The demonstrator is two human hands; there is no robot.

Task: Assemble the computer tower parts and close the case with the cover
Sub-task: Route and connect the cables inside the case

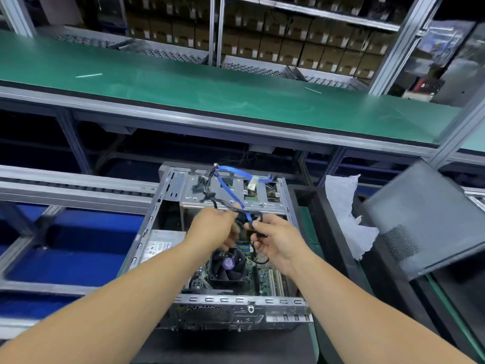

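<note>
An open computer tower case (168,211) lies on its side in front of me. Inside are the motherboard (265,281), a black CPU fan (227,265), a power supply (160,245) at the left and a metal drive cage (210,191) at the far end. A blue cable (231,189) and black cables (210,181) run over the cage. My left hand (212,229) pinches the black cables above the case. My right hand (278,240) grips a black cable loop beside it. The dark grey side cover (425,219) leans tilted at the right.
A green conveyor belt (210,85) runs across behind the case, with shelves of cardboard boxes (288,46) beyond. Crumpled white plastic wrap (343,206) lies between the case and the cover. Blue bins (68,248) sit low at the left under a metal rail.
</note>
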